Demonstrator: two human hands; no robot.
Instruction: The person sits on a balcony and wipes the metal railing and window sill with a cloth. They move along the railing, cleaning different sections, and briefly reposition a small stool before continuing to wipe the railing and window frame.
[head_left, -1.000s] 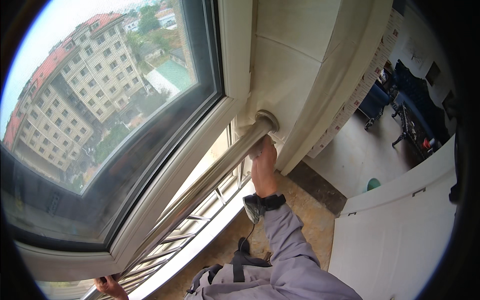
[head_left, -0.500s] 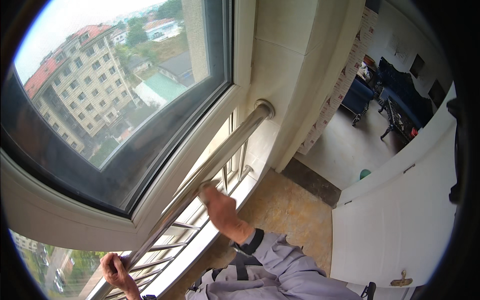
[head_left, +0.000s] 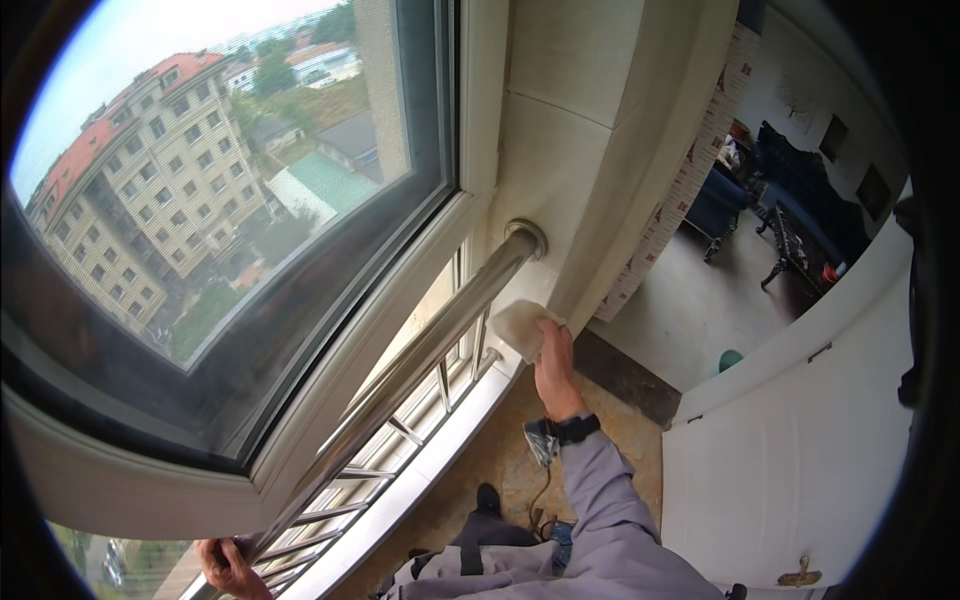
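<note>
A thick, shiny metal handrail point(head_left: 425, 348) runs diagonally along the window, its far end fixed to the tiled wall by a round flange point(head_left: 527, 239). At the lower left my left hand point(head_left: 228, 568) is closed round the handrail, its fingers partly hidden. My right hand point(head_left: 556, 365) is closed on a pale, off-white cloth point(head_left: 524, 328), pinched by its right edge. The cloth lies against or just in front of the wall, below and right of the flange; I cannot tell whether it touches. It is clear of the handrail.
Thinner metal bars point(head_left: 340, 513) and a white sill point(head_left: 440, 450) sit beneath the handrail. A framed window pane point(head_left: 220, 200) overhangs on the left. To the right stand a white door point(head_left: 790, 450) and a doorway into a room with a dark blue sofa point(head_left: 815, 190). A small grey object point(head_left: 541, 442) with a cord is near my right wrist.
My right hand has left the handrail's middle and moved up and right to the wall with the cloth, which now shows more fully. My left hand remains at the rail; the view has shifted slightly.
</note>
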